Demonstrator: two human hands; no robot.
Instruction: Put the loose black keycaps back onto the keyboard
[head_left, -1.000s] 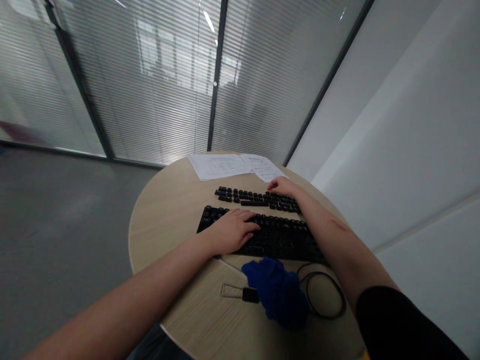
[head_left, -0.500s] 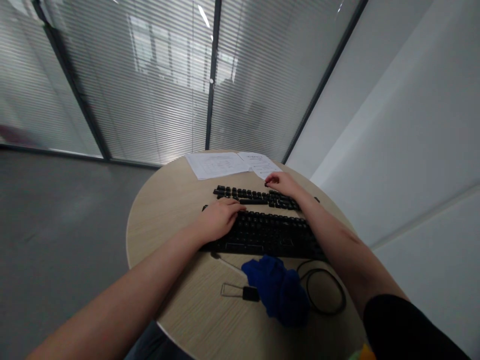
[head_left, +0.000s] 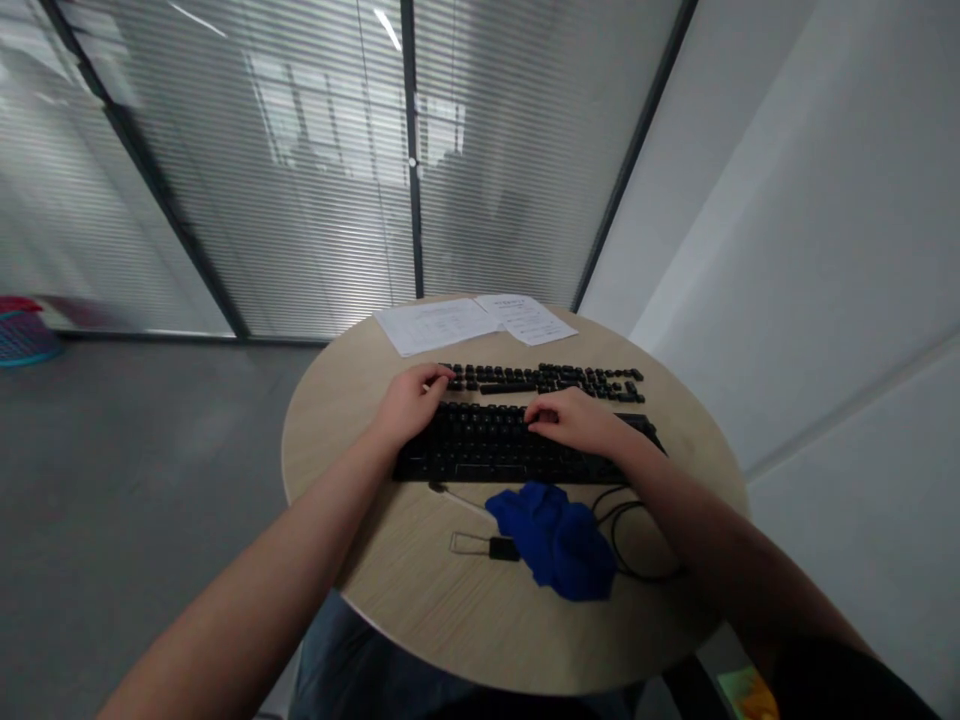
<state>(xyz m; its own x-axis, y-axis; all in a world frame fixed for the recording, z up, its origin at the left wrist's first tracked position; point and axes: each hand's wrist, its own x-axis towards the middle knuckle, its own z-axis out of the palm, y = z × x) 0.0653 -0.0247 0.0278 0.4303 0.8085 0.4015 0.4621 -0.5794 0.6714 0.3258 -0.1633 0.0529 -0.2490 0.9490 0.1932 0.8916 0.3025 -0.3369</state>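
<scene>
A black keyboard (head_left: 487, 455) lies across the table, its lower part stripped of keycaps and its top rows fitted. Beyond it, loose black keycaps (head_left: 600, 378) are laid out in rows. My left hand (head_left: 409, 402) reaches past the keyboard's left end, thumb and finger closed on a keycap at the left end of those rows. My right hand (head_left: 576, 420) is over the keyboard's upper rows, fingertips pinched together on a small dark keycap, mostly hidden by the fingers. Nearer me are a crumpled blue cloth (head_left: 559, 545), a wire keycap puller (head_left: 484, 547) and a thin brush (head_left: 457, 498).
The round wooden table (head_left: 465, 630) holds printed sheets (head_left: 442, 325) at its far edge. A coiled black cable (head_left: 619, 535) lies right of the cloth. A glass partition with blinds stands behind, a white wall rises at right, and a basket (head_left: 26, 332) sits on the floor at left.
My right hand has come back from the loose keycaps to the keyboard. My left hand has moved off the keyboard to the left end of the keycap rows. The view has shifted slightly.
</scene>
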